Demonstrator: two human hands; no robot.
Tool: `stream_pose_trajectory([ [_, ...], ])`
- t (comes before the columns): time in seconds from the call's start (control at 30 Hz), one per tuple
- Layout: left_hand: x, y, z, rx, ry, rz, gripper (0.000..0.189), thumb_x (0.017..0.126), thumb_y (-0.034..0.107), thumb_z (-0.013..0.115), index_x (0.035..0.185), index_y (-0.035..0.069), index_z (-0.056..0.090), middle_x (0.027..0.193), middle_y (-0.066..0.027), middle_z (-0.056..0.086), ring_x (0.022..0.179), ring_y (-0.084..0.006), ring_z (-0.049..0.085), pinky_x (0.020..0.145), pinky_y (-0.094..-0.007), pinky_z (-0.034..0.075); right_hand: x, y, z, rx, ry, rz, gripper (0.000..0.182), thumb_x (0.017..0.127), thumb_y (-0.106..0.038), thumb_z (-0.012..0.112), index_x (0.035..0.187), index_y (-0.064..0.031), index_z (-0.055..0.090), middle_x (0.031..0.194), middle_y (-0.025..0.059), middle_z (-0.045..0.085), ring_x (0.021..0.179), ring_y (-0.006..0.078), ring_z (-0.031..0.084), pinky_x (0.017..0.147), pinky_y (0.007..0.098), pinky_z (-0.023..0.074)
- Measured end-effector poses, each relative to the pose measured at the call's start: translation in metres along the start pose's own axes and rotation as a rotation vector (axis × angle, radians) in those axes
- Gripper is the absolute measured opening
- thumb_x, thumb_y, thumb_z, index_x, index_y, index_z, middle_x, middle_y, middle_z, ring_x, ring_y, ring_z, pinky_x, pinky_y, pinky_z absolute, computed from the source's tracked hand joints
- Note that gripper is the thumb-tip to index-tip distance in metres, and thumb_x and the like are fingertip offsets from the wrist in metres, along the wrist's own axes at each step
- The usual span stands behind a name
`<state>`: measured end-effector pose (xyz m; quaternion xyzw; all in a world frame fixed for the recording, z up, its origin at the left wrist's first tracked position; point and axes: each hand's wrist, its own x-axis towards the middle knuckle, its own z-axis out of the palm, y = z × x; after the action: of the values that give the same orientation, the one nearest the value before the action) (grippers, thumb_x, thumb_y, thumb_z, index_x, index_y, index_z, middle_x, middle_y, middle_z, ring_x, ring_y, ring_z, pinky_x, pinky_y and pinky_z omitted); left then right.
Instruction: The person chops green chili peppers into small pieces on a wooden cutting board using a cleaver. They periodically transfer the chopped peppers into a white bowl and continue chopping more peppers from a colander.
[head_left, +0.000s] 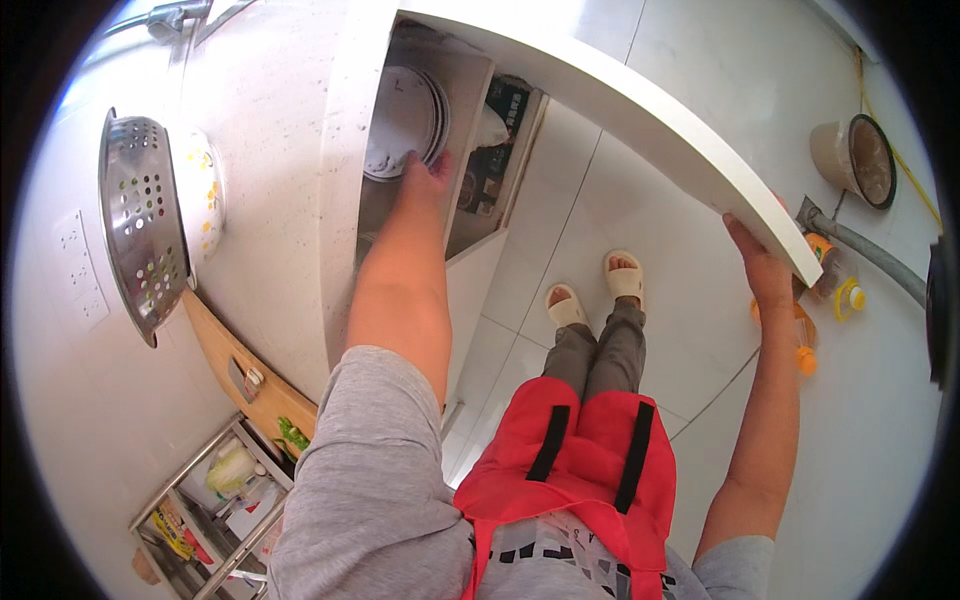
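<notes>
My left hand (426, 174) reaches into the cabinet under the counter and grips the near rim of a stack of white plates (405, 112). Most of its fingers are hidden at the plates' edge. With my right hand (759, 259) I hold the free end of a white cabinet door (637, 97), which stands swung out over the floor. The thumb lies on the door's inner face and the fingers go round its edge. Beside the plates, past a divider, a dark printed carton (499, 142) and a white plastic bag (491, 126) sit in the cabinet.
On the counter (277, 180) are a steel colander (142, 225), a flowered bowl (201, 199) and a wooden cutting board (225, 337) with a cleaver and greens. A metal rack (225, 562) stands lower left. Bottles (806, 337), a pipe (870, 247) and a bucket (851, 161) are at the right.
</notes>
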<state>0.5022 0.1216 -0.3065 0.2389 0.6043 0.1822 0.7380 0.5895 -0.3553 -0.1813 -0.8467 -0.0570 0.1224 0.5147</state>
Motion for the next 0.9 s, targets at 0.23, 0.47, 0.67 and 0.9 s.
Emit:
stream_pose_trajectory([
  [0.23,0.012,0.009,-0.003,0.132,0.278,-0.077,0.029,0.09,0.018,0.031,0.101,-0.004,0.047,0.086,-0.019,0.057,0.066,-0.0274,0.06,0.053,-0.0321,0.056,0.008,0.003,-0.002,-0.076,0.0,-0.028,0.044,0.069,0.0,0.066,0.11,-0.0066,0.051,0.099,0.0081,0.051,0.091,0.0207,0.051,0.08,0.0304,0.043],
  [0.47,-0.017,0.009,-0.008,0.158,0.276,0.063,0.029,0.087,0.012,0.03,0.106,-0.004,0.044,0.084,-0.0188,0.057,0.068,-0.0263,0.06,0.054,-0.0309,0.056,0.007,0.006,0.0,-0.042,-0.011,-0.023,0.045,0.069,0.001,0.065,0.111,-0.0074,0.051,0.099,0.009,0.051,0.091,0.0217,0.052,0.081,0.0314,0.0435],
  [0.67,-0.022,0.004,-0.014,0.096,0.284,0.127,0.026,0.089,0.012,0.031,0.1,-0.005,0.045,0.087,-0.0173,0.056,0.074,-0.0255,0.061,0.057,-0.029,0.057,0.008,0.009,0.0,-0.008,-0.002,-0.018,0.045,0.07,-0.001,0.065,0.111,-0.0076,0.051,0.099,0.0089,0.051,0.09,0.0212,0.052,0.081,0.0313,0.0436],
  [0.9,-0.035,0.0,-0.009,0.035,0.319,0.148,0.026,0.089,0.015,0.033,0.096,-0.005,0.047,0.087,-0.0149,0.057,0.074,-0.023,0.06,0.06,-0.0256,0.056,0.006,0.013,0.0,0.007,0.015,-0.028,0.044,0.071,-0.001,0.066,0.112,-0.0081,0.051,0.102,0.0072,0.05,0.093,0.0195,0.051,0.083,0.03,0.044],
])
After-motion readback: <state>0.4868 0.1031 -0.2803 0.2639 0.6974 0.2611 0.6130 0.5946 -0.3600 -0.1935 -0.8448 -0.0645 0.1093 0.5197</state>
